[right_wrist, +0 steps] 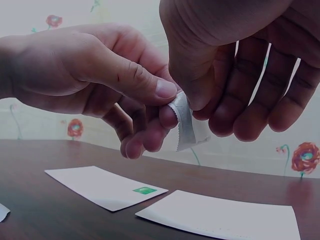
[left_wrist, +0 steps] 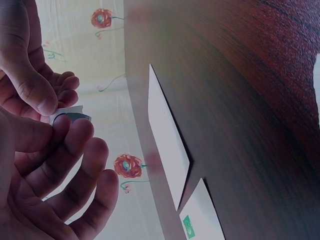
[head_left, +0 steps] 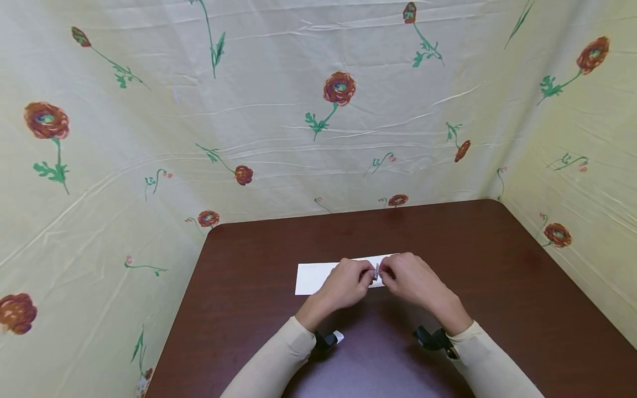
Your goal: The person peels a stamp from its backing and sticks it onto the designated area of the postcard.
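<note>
Between both hands, raised above the table, is a small stamp-like piece of paper (right_wrist: 185, 122) with a scalloped edge, pale on the side seen here and bent into a curl. My left hand (head_left: 348, 281) pinches one side of it between thumb and forefinger, its other fingers curled loosely. On the opposite side, the thumb and forefinger of my right hand (head_left: 415, 278) pinch it, fingertips close to the left hand's. Below lie two white envelopes: one envelope (right_wrist: 95, 186) bears a green stamp (right_wrist: 144, 190), and the other envelope (right_wrist: 225, 215) shows a row of faint marks.
A dark brown wooden table (head_left: 259, 254) spreads around the envelopes. Flower-printed cloth (head_left: 278, 132) hangs behind and along the sides. Each wrist carries a black camera mount (head_left: 433, 338) below the sleeve's end. A white edge (right_wrist: 3, 212) shows at the far left of the right wrist view.
</note>
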The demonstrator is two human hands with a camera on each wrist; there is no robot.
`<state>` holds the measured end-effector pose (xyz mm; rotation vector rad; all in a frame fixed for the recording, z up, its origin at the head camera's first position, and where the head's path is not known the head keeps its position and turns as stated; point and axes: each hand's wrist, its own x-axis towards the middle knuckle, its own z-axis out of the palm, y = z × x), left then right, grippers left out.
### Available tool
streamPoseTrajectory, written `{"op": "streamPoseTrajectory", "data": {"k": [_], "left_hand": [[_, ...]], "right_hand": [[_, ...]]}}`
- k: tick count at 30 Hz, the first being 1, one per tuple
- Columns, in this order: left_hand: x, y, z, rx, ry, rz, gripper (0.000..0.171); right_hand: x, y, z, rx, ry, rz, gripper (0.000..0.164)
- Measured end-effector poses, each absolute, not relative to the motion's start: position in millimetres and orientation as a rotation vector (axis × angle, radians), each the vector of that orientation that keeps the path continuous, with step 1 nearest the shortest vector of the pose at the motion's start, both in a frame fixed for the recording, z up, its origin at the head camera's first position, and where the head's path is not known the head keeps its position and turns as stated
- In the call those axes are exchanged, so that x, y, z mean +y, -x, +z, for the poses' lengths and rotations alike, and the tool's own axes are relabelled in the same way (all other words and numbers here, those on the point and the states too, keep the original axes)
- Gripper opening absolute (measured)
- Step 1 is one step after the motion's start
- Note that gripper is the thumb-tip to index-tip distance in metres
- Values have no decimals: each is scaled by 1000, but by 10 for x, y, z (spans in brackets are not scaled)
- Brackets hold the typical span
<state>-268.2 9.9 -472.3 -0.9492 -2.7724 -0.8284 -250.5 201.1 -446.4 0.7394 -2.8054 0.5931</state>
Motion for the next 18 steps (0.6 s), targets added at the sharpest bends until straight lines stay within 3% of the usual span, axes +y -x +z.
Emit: {"op": "streamPoseTrajectory", "data": {"k": [18], "left_hand": [[96,2672,-4717,-2777,948,-815,21]], "right_hand": [[2057,2529,-4486,-2807,-718,597,8]]}}
